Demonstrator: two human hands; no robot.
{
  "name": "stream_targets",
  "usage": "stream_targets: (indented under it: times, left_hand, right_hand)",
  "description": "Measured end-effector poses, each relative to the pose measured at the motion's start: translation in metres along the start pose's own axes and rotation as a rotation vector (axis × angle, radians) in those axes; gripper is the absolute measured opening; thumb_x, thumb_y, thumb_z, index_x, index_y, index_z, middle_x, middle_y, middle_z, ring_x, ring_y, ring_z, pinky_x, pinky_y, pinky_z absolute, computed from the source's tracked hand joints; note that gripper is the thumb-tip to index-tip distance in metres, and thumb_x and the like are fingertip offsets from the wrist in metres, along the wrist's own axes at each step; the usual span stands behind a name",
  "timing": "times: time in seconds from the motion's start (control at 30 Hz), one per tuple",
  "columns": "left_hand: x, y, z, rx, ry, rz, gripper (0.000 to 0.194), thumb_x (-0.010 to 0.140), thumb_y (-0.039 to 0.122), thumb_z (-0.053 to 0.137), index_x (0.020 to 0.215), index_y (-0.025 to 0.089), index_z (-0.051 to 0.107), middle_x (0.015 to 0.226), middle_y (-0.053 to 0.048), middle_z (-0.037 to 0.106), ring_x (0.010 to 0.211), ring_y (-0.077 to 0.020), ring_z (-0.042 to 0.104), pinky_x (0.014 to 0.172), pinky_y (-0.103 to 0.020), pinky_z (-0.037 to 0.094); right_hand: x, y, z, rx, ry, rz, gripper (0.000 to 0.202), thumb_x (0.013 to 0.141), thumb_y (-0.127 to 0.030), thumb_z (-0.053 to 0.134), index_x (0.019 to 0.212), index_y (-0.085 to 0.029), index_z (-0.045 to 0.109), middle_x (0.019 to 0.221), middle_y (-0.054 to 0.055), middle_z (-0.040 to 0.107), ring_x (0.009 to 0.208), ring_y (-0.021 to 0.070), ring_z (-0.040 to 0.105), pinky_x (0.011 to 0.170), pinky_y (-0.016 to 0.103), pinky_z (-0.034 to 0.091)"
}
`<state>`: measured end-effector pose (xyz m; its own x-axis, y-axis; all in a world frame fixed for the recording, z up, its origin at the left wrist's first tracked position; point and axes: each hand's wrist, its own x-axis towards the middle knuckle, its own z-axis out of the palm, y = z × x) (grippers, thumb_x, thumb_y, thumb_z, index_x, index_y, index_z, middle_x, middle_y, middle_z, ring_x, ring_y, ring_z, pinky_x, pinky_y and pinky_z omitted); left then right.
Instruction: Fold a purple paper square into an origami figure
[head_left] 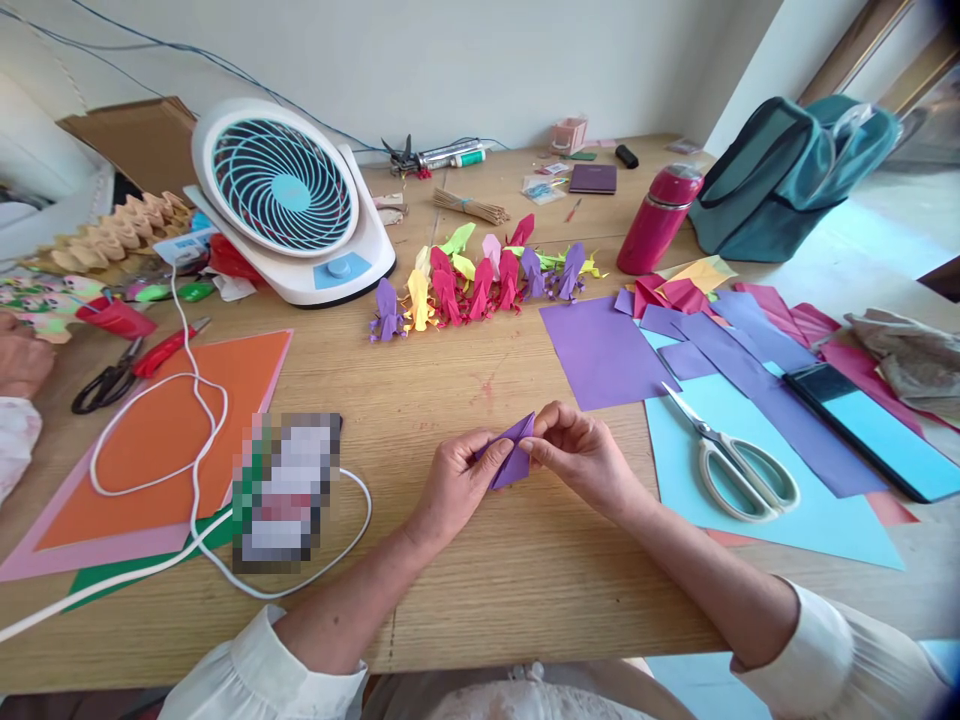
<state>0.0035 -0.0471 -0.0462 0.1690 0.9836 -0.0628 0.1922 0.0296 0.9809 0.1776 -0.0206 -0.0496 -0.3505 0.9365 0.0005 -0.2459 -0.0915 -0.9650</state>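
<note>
A small folded piece of purple paper [513, 467] is held above the front middle of the table. My left hand [463, 478] grips its left side, the thumb lying across the front. At its upper right edge, my right hand [581, 450] pinches the paper between thumb and fingers. The fingertips behind the paper are partly hidden. Beyond my hands stands a cluster of folded paper figures [480, 290] in purple, yellow, red and pink. A flat purple sheet [607, 350] lies behind my right hand, and white-handled scissors [739, 465] rest on light blue paper [810, 515] to the right.
A white fan [292, 200] stands back left. Orange paper [150, 440], a white cable [196, 450] and a blurred phone [285, 490] lie left. A red bottle [656, 225], teal bag [772, 190] and black phone [862, 420] are right. Another person's hand [22, 355] shows far left.
</note>
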Motion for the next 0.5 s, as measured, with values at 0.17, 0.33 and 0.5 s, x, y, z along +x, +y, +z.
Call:
stream_targets:
  times: [0.17,0.33,0.5]
  left_hand:
    - [-0.0008,0.0003,0.0016,-0.025,-0.009,-0.003,0.044,0.091,0.055,0.058,0.081,0.014,0.068,0.068,0.0,0.058,0.059,-0.0109,0.052,0.049,-0.02,0.043]
    - [-0.001,-0.0018,0.0021,0.088,0.027,0.012,0.033,0.088,0.044,0.064,0.072,0.015,0.061,0.065,0.002,0.053,0.06,-0.0102,0.048,0.054,-0.02,0.04]
    - [-0.0006,0.0003,0.0008,0.238,0.05,0.061,0.035,0.089,0.035,0.062,0.061,0.017,0.052,0.061,0.005,0.046,0.06,-0.009,0.042,0.058,-0.021,0.033]
  right_hand:
    - [0.0003,0.0006,0.0001,-0.023,-0.007,-0.002,0.037,0.076,-0.047,0.082,0.077,-0.021,0.056,0.069,-0.002,0.062,0.062,0.0117,0.057,0.06,0.028,0.05]
    - [0.0009,0.0031,0.0002,-0.013,0.013,0.029,0.038,0.075,-0.049,0.082,0.077,-0.022,0.056,0.074,-0.001,0.065,0.066,0.0135,0.061,0.063,0.03,0.053]
    - [0.001,0.003,-0.001,-0.018,-0.007,0.05,0.036,0.075,-0.049,0.082,0.079,-0.021,0.059,0.075,0.0,0.067,0.069,0.0142,0.063,0.068,0.031,0.054]
